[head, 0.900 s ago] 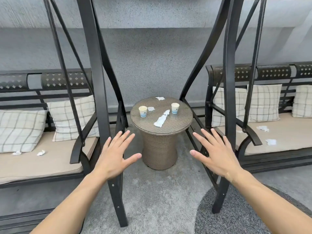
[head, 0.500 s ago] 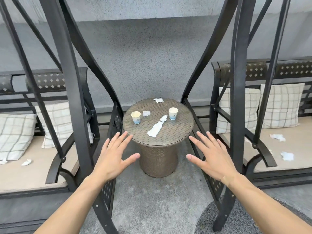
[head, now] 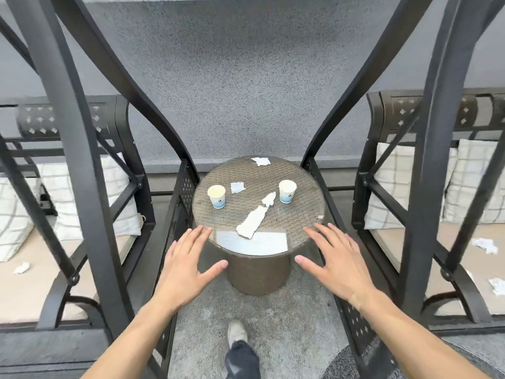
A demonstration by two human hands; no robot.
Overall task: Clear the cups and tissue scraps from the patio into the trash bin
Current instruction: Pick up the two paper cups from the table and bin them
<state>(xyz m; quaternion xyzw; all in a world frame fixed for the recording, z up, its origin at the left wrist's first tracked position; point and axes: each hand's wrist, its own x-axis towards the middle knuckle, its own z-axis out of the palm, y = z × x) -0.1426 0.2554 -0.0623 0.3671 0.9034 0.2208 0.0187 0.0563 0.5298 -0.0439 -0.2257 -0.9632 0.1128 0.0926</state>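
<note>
Woven round table (head: 300, 192), paper cups (head: 216, 196)

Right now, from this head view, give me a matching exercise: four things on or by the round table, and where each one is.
Things:
1. left cup
2. right cup
3. long tissue strip
4. small tissue scrap

Places:
A. far edge of the wicker table
B. table's left side
C. runs diagonally between the two cups toward the near edge
D. table's right side

Pairs: 1-B, 2-D, 3-C, 4-A
</note>
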